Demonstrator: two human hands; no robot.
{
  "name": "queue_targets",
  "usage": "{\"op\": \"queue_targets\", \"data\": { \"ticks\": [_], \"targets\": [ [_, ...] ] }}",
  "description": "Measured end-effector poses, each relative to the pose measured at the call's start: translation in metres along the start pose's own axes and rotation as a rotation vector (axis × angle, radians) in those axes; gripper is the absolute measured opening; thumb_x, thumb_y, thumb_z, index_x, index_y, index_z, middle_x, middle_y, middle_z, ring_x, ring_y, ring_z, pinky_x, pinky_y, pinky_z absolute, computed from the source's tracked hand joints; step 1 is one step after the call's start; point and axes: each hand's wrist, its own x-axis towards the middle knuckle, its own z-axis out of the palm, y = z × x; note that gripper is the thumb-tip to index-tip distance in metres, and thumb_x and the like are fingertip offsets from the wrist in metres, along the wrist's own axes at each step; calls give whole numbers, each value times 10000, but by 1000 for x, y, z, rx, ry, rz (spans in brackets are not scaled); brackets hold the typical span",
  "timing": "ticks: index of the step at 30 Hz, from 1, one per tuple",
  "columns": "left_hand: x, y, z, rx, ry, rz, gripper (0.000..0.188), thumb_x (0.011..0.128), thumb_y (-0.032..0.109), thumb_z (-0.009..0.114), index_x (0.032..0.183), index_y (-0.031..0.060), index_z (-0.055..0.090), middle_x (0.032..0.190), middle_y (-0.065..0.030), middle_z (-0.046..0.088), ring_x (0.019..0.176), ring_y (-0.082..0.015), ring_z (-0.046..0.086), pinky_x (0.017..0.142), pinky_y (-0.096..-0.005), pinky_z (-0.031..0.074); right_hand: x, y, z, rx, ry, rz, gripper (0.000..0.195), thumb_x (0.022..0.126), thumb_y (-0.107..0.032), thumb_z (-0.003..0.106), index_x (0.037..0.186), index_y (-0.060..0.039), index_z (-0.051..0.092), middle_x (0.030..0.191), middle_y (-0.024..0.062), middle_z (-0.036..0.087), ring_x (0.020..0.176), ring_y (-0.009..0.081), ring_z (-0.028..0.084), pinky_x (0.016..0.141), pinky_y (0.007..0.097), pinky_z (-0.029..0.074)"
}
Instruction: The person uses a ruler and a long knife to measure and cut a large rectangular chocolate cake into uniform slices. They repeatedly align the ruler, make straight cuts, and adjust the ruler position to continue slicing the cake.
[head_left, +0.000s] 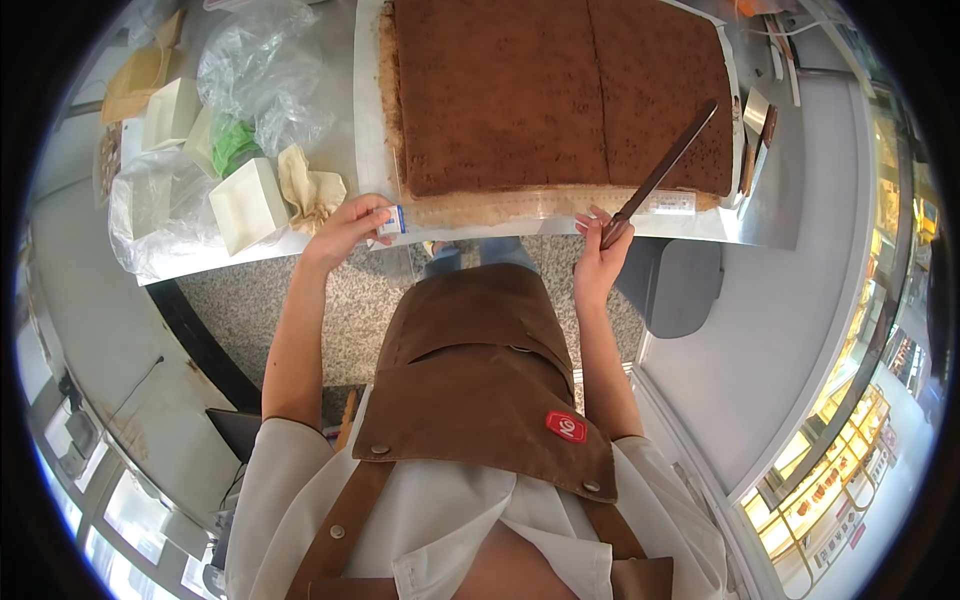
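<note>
A large brown sheet cake (502, 97) lies on white paper (371, 112) on the metal table, with a dark line running through it from back to front. My left hand (360, 225) is at the table's front edge, gripping the labelled end of a clear ruler (397, 221). In my right hand (604, 255) is a long knife (667, 161) with a dark brown blade, its tip raised to the upper right over the cake. A clear ruler (555, 202) with markings lies along the cake's front edge; whether it joins the piece in my left hand cannot be told.
Left on the table are white rectangular containers (249, 206), clear plastic bags (262, 67), a green bag (232, 146) and a crumpled beige cloth or paper (309, 187). A broad-bladed scraper (756, 109) and other tools lie at right. A grey bin (684, 289) stands below.
</note>
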Motion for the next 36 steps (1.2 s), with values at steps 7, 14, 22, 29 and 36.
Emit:
{"op": "queue_targets", "data": {
  "ticks": [7, 14, 22, 29, 36],
  "targets": [
    [1, 2, -4, 49, -20, 18, 275, 960, 266, 559, 1040, 5, 594, 899, -41, 622, 819, -114, 602, 736, -254, 495, 4, 5, 1, -20, -16, -11, 118, 977, -59, 468, 1002, 3, 370, 1150, 189, 559, 940, 234, 637, 811, 334, 530],
    [3, 7, 1, 2, -15, 1, 229, 962, 242, 559, 1013, 22, 599, 912, -30, 612, 839, -117, 598, 758, -277, 514, 5, 4, 1, 3, -31, -20, 91, 960, -15, 449, 965, -7, 358, 1171, 193, 539, 959, 240, 635, 817, 329, 525],
    [9, 6, 3, 8, -29, 12, 232, 961, 243, 560, 1012, 20, 600, 913, -31, 613, 839, -119, 603, 760, -279, 522, 6, 5, -2, -24, -17, -14, 96, 966, -29, 457, 973, -3, 365, 1170, 187, 541, 948, 229, 633, 808, 322, 529],
    [10, 13, 7, 43, -17, -10, 253, 950, 238, 577, 1036, 1, 600, 938, -43, 618, 857, -122, 602, 788, -295, 532, 10, 17, -9, 41, -23, -13, 124, 968, -36, 468, 1044, 16, 385, 1167, 171, 535, 905, 191, 621, 787, 313, 534],
    [11, 13, 9, 24, -16, -19, 251, 964, 229, 555, 1045, -8, 573, 924, -48, 612, 824, -123, 591, 761, -276, 506, 11, 9, -5, -30, 2, 5, 138, 974, -62, 470, 1050, 21, 391, 1178, 176, 538, 923, 212, 633, 798, 326, 539]
  ]
}}
